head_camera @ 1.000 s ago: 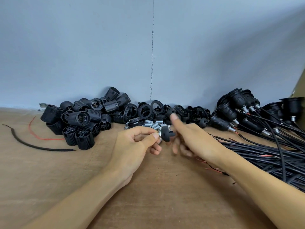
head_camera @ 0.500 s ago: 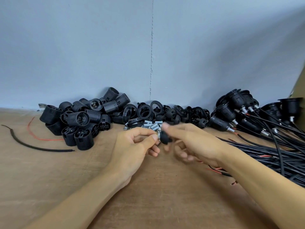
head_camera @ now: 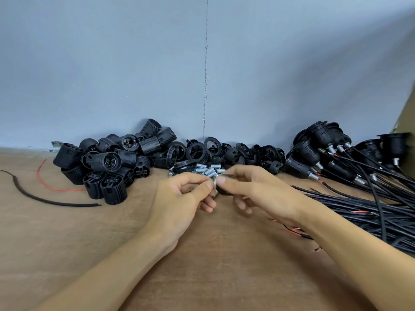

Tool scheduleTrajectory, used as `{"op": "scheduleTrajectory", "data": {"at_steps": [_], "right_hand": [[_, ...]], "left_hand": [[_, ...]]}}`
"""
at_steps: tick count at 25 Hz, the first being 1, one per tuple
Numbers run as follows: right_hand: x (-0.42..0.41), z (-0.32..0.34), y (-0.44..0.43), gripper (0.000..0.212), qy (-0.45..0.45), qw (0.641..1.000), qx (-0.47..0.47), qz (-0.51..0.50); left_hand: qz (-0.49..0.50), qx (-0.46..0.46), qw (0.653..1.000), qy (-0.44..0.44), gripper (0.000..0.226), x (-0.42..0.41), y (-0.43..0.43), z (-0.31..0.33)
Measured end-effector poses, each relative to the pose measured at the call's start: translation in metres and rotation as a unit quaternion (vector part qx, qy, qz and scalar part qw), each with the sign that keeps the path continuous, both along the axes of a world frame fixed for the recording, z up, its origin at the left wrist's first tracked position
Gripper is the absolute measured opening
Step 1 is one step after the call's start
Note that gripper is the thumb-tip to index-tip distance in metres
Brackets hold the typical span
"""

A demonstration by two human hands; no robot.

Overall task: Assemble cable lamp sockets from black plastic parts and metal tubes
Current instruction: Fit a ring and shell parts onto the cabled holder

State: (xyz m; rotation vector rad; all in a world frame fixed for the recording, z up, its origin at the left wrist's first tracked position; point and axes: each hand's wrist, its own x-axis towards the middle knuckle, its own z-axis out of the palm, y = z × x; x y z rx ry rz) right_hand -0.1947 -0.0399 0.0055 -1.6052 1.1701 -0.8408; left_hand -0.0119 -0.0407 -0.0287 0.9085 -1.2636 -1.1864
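My left hand (head_camera: 182, 198) pinches a short metal tube (head_camera: 215, 184) between thumb and forefinger. My right hand (head_camera: 253, 189) grips a small black plastic part (head_camera: 223, 191), mostly hidden by its fingers, and holds it against the tube above the wooden table (head_camera: 67, 239). Just behind my hands lies a small heap of loose metal tubes (head_camera: 207, 170). Black threaded socket bodies (head_camera: 107, 167) are piled at the back left. Black rings and caps (head_camera: 224, 153) lie along the wall in the middle.
Finished sockets with black cables (head_camera: 336, 158) are stacked at the back right, their cables (head_camera: 370, 212) running across the table's right side. A loose black wire (head_camera: 45, 199) and a red wire (head_camera: 54, 187) lie at the left. A grey wall (head_camera: 202, 63) closes the back.
My right hand pulled back from the pile of black parts with one part and brought it against the tube in my left hand. The left hand stayed nearly still.
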Motion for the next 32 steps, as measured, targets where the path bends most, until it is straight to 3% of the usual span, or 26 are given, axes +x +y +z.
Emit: {"op": "scheduleTrajectory", "data": {"at_steps": [2, 6, 9, 14, 17, 23, 27, 30, 32], "right_hand": [[0.003, 0.0, 0.002, 0.053, -0.005, 0.999, 0.039, -0.025], [0.002, -0.001, 0.0, 0.029, 0.0, 1.0, -0.016, 0.005], [0.002, 0.001, -0.001, 0.054, -0.01, 0.997, 0.077, -0.012], [-0.001, -0.002, -0.001, 0.033, -0.022, 1.0, 0.002, 0.019], [0.005, -0.005, -0.001, 0.045, -0.042, 0.997, 0.056, 0.016], [0.006, -0.004, -0.001, 0.058, 0.017, 0.997, 0.06, -0.037], [0.006, -0.006, -0.003, 0.062, 0.053, 0.997, -0.011, -0.056], [0.005, -0.006, -0.002, 0.059, 0.101, 0.993, -0.052, -0.035], [0.006, -0.005, -0.002, 0.061, 0.14, 0.988, -0.06, -0.015]], "left_hand": [[0.004, -0.002, 1.0, -0.007, 0.015, 0.0, 0.0, 0.0], [0.001, -0.006, 1.0, -0.006, 0.012, 0.0, 0.0, 0.0], [-0.009, -0.015, 1.0, -0.018, 0.012, -0.002, 0.001, 0.0], [-0.002, -0.021, 1.0, -0.009, 0.013, -0.001, 0.001, 0.002], [-0.003, -0.04, 0.999, -0.016, 0.014, -0.002, 0.002, 0.003], [-0.002, -0.093, 0.993, -0.078, 0.014, -0.003, 0.003, 0.0], [0.0, -0.051, 0.995, -0.086, 0.013, -0.001, 0.003, -0.002], [0.011, -0.069, 0.982, -0.176, 0.027, -0.002, 0.003, -0.006], [0.044, -0.1, 0.97, -0.219, 0.023, -0.003, 0.003, -0.008]]}}
